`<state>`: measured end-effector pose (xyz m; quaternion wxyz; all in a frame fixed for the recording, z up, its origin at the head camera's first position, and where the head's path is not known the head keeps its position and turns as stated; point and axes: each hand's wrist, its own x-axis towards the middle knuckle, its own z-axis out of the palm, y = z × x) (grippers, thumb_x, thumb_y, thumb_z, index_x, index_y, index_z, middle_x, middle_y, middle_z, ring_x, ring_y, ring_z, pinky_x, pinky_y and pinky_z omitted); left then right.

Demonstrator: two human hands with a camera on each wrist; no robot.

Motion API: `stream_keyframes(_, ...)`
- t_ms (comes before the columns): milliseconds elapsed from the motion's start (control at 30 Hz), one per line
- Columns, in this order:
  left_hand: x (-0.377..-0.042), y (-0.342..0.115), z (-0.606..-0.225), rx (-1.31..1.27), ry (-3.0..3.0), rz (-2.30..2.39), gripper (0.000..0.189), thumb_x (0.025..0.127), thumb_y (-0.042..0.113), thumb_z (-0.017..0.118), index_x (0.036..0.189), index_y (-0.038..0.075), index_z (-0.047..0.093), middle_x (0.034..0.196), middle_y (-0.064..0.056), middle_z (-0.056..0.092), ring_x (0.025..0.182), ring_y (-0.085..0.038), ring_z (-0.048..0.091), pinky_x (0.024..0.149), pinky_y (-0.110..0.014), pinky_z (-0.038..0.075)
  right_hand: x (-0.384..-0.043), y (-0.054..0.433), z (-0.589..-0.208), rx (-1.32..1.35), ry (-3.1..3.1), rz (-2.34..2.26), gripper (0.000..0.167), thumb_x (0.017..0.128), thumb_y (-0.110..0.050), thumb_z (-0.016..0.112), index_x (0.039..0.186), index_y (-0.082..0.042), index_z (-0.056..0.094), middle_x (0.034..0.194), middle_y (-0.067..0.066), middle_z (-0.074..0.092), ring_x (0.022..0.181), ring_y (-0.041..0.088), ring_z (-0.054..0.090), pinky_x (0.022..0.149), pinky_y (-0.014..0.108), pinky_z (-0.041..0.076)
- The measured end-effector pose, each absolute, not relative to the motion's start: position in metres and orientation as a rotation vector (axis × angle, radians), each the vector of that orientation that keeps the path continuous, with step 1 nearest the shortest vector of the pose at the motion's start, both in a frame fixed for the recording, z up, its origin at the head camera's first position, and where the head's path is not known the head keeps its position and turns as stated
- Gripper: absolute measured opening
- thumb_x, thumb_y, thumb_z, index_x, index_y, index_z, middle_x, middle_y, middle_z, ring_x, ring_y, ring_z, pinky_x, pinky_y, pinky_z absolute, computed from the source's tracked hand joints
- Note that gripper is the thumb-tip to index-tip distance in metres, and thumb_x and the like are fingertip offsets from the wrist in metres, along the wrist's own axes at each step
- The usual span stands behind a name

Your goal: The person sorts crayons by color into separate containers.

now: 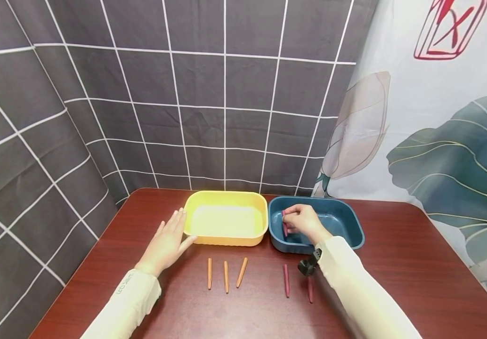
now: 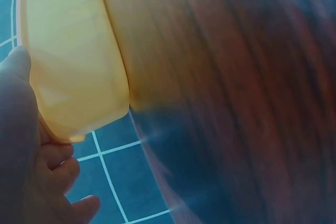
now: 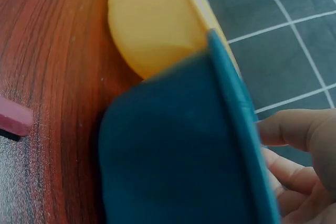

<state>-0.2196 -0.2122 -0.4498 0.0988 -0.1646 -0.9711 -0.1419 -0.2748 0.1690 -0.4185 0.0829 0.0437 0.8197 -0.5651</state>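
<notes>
My right hand (image 1: 304, 220) pinches a dark pink crayon-like stick (image 1: 285, 228) inside the blue bin (image 1: 355, 225), holding it nearly upright. In the right wrist view, the bin's wall (image 3: 168, 145) hides the stick and the fingertips. My left hand (image 1: 165, 242) rests with straight fingers against the left end of the yellow bin (image 1: 226, 241), its thumb by the front corner. Three orange sticks (image 1: 226, 277) lie apart on the table before the yellow bin. Two more dark pink sticks (image 1: 287, 281) lie before the blue bin, one partly covered by the right wrist.
Both bins stand side by side near the back edge of the brown wooden table (image 1: 209, 315). A dark curtain with white grid lines (image 1: 197, 127) hangs behind. To the right is a white curtain with leaf patterns (image 1: 396, 181). A black wrist camera (image 1: 309, 264) sits at the right cuff.
</notes>
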Motion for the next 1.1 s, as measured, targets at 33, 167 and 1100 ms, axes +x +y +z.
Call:
stream_keyframes(33,-0.22,-0.212,-0.45,-0.488,-2.873,-0.418,0.081,0.1,0.043,0.06,0.154,-0.01,0.03,0.16,-0.026,0.032,0.149,-0.041,0.028,0.117,-0.064,0.026,-0.276,0.167,-0.42,0.137,2.458,-1.667,0.024,0.093,-0.001,0.065,0.113,0.011,0.063,0.091,0.018,0.072,0.065,0.013,0.067,0.064,0.03,0.062)
stream_keyframes(167,-0.22,-0.212,-0.45,-0.491,-2.871,-0.418,0.081,0.1,0.042,0.06,0.154,-0.011,0.03,0.16,-0.026,0.031,0.149,-0.041,0.028,0.117,-0.064,0.026,-0.278,0.161,-0.425,0.143,2.484,-1.577,0.021,0.093,0.0,0.065,0.11,0.011,0.064,0.086,0.016,0.069,0.06,0.012,0.066,0.061,0.028,0.061)
stream_keyframes(1100,-0.221,-0.213,-0.452,-0.496,-2.865,-0.431,0.08,0.101,0.042,0.06,0.153,-0.012,0.03,0.16,-0.027,0.031,0.149,-0.042,0.028,0.117,-0.064,0.025,-0.245,0.175,-0.397,-0.144,2.782,-1.412,0.026,0.094,-0.008,0.066,0.116,0.006,0.066,0.088,0.011,0.072,0.071,0.021,0.068,0.07,0.032,0.058)
